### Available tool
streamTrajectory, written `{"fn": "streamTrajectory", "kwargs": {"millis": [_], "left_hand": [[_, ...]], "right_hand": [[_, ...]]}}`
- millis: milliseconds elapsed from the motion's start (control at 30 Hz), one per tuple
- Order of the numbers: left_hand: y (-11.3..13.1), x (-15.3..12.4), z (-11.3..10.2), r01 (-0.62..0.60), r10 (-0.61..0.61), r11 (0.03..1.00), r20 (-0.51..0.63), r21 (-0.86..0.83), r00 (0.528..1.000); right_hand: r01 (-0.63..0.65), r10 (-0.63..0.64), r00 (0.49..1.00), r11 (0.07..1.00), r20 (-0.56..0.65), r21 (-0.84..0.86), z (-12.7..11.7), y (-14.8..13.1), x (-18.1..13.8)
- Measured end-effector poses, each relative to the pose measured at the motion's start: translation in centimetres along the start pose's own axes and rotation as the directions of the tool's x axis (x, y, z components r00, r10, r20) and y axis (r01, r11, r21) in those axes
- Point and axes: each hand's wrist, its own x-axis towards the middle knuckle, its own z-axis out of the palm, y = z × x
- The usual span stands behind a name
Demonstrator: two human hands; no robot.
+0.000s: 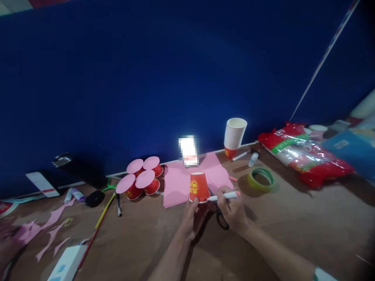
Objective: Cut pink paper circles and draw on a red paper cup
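Observation:
My left hand (195, 216) is closed on a red paper cup (198, 186) with yellow lettering, gripping it near its lower, wider rim; the cup stands upside down. A white marker (225, 196) with a pinkish end is held in my right hand (233, 212), fingers wrapped round it. Its other end meets the cup's lower rim or comes close to it; I cannot tell whether they touch. Under my right hand lie scissors (222, 219), with one black handle loop showing. Behind the cup are pink paper sheets (175, 187), one with a drawn circle.
Several red cups topped with pink discs (126, 183) stand left. A stack of paper cups (235, 134), a tape roll (261, 180) and a red plastic package (304, 156) are on the right. Pink scraps (55, 216), a white box (68, 263) and another person's blurred hand (10, 244) are far left.

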Motion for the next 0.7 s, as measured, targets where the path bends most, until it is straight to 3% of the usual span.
{"fn": "streamTrajectory", "kwargs": {"millis": [533,700], "left_hand": [[0.0,0.0,0.6,-0.036,0.036,0.999,0.015,0.014,0.999],[0.2,-0.1,0.9,-0.021,0.02,0.999,0.016,0.026,1.0]], "right_hand": [[0.0,-0.001,0.999,1.0,0.053,0.021,0.6,-0.1,-0.6],[-0.001,0.001,1.0,1.0,0.015,-0.003,0.3,0.0,-0.3]]}}
